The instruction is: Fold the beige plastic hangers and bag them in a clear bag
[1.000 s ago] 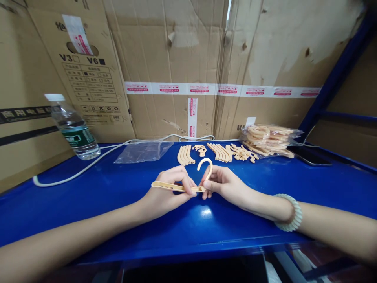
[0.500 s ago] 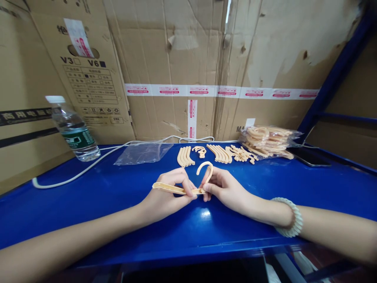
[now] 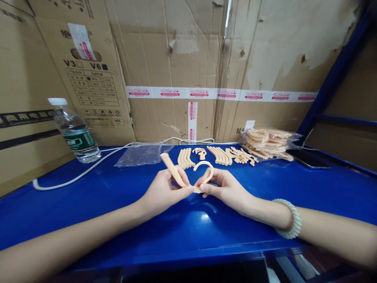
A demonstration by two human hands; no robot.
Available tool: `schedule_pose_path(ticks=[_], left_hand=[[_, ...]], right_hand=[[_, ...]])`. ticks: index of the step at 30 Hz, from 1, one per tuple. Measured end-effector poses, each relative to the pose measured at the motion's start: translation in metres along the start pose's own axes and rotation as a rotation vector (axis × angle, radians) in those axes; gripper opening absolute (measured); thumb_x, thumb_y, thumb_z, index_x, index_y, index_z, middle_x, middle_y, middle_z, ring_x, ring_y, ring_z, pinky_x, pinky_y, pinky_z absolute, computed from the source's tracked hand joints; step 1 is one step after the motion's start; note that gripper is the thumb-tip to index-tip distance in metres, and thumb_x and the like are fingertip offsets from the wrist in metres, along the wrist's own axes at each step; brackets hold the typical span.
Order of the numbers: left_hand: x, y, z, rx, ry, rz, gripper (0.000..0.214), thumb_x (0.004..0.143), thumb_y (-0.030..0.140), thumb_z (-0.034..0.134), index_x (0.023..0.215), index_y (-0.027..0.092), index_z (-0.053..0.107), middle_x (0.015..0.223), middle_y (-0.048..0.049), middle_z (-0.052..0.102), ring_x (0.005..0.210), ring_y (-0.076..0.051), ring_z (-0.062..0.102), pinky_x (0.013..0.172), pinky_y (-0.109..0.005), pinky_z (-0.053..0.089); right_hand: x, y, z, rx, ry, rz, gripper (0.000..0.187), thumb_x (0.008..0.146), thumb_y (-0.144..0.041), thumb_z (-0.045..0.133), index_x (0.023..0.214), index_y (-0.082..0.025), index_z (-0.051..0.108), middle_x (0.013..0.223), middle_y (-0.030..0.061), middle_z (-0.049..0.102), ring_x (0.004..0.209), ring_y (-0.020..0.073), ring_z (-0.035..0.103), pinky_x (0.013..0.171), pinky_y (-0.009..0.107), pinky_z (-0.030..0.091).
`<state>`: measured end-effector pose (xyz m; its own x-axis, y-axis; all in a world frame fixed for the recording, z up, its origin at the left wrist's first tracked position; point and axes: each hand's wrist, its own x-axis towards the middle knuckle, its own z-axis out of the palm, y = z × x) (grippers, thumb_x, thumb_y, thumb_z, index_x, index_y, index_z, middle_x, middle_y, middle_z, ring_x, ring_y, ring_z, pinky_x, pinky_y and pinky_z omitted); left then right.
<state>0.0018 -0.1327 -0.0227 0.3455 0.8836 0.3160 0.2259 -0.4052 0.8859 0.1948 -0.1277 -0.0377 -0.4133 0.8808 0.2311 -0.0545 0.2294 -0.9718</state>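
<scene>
My left hand [image 3: 166,191] pinches a peach plastic hanger arm [image 3: 172,169] that slants up and to the left. My right hand [image 3: 225,188] pinches a curved peach hook piece [image 3: 205,167] whose lower end meets the arm's near end between my fingertips. Both hands hover just above the blue table [image 3: 118,220], close together at its middle. A pale bead bracelet [image 3: 290,222] circles my right wrist.
Rows of loose peach hanger parts [image 3: 219,154] lie behind my hands, beside a clear bag of more parts [image 3: 269,142]. An empty clear bag [image 3: 141,154], a water bottle [image 3: 75,131], a white cable [image 3: 73,177] and a dark phone [image 3: 310,160] lie around. Cardboard boxes [image 3: 182,67] wall the back.
The arm piece in my left hand has swung from lying flat to pointing up and left, with its near end still at the hook. The hook has tipped lower.
</scene>
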Motion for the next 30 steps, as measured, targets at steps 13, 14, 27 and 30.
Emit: schedule_pose_path(ticks=[13,14,27,30], left_hand=[[0.011,0.002,0.012,-0.310,-0.146,-0.399,0.029,0.067,0.027,0.081,0.082,0.014,0.060,0.069,-0.0021,0.069,0.067,-0.014,0.067,0.067,-0.025,0.053],[0.012,0.003,0.013,-0.335,-0.144,-0.421,0.027,0.067,0.026,0.081,0.082,0.013,0.063,0.070,-0.0023,0.069,0.066,-0.013,0.066,0.067,-0.024,0.053],[0.014,0.007,0.013,-0.572,-0.050,-0.492,0.024,0.066,0.023,0.084,0.079,0.012,0.067,0.074,-0.0030,0.067,0.073,-0.013,0.065,0.071,-0.022,0.054],[0.013,0.005,0.013,-0.565,-0.077,-0.471,0.026,0.066,0.025,0.084,0.079,0.012,0.066,0.076,-0.0034,0.068,0.073,-0.012,0.066,0.072,-0.022,0.054]], right_hand=[[0.005,-0.005,-0.014,0.055,0.003,0.117,0.038,0.062,-0.038,0.084,0.081,-0.014,0.062,0.064,0.0008,0.067,0.055,0.0114,0.064,0.057,0.024,0.055],[0.006,-0.008,-0.018,0.045,-0.016,0.123,0.039,0.063,-0.039,0.084,0.083,-0.014,0.062,0.066,0.0017,0.068,0.057,0.0124,0.066,0.058,0.024,0.056],[0.041,-0.009,-0.103,-1.448,-0.076,-0.371,0.020,0.089,-0.016,0.055,0.105,-0.013,0.067,0.102,0.0127,0.068,0.099,0.0252,0.059,0.088,0.039,0.046],[0.044,0.000,-0.102,-1.534,-0.081,-0.399,0.021,0.094,-0.018,0.050,0.102,-0.015,0.069,0.101,0.0113,0.068,0.097,0.0247,0.058,0.086,0.038,0.044]])
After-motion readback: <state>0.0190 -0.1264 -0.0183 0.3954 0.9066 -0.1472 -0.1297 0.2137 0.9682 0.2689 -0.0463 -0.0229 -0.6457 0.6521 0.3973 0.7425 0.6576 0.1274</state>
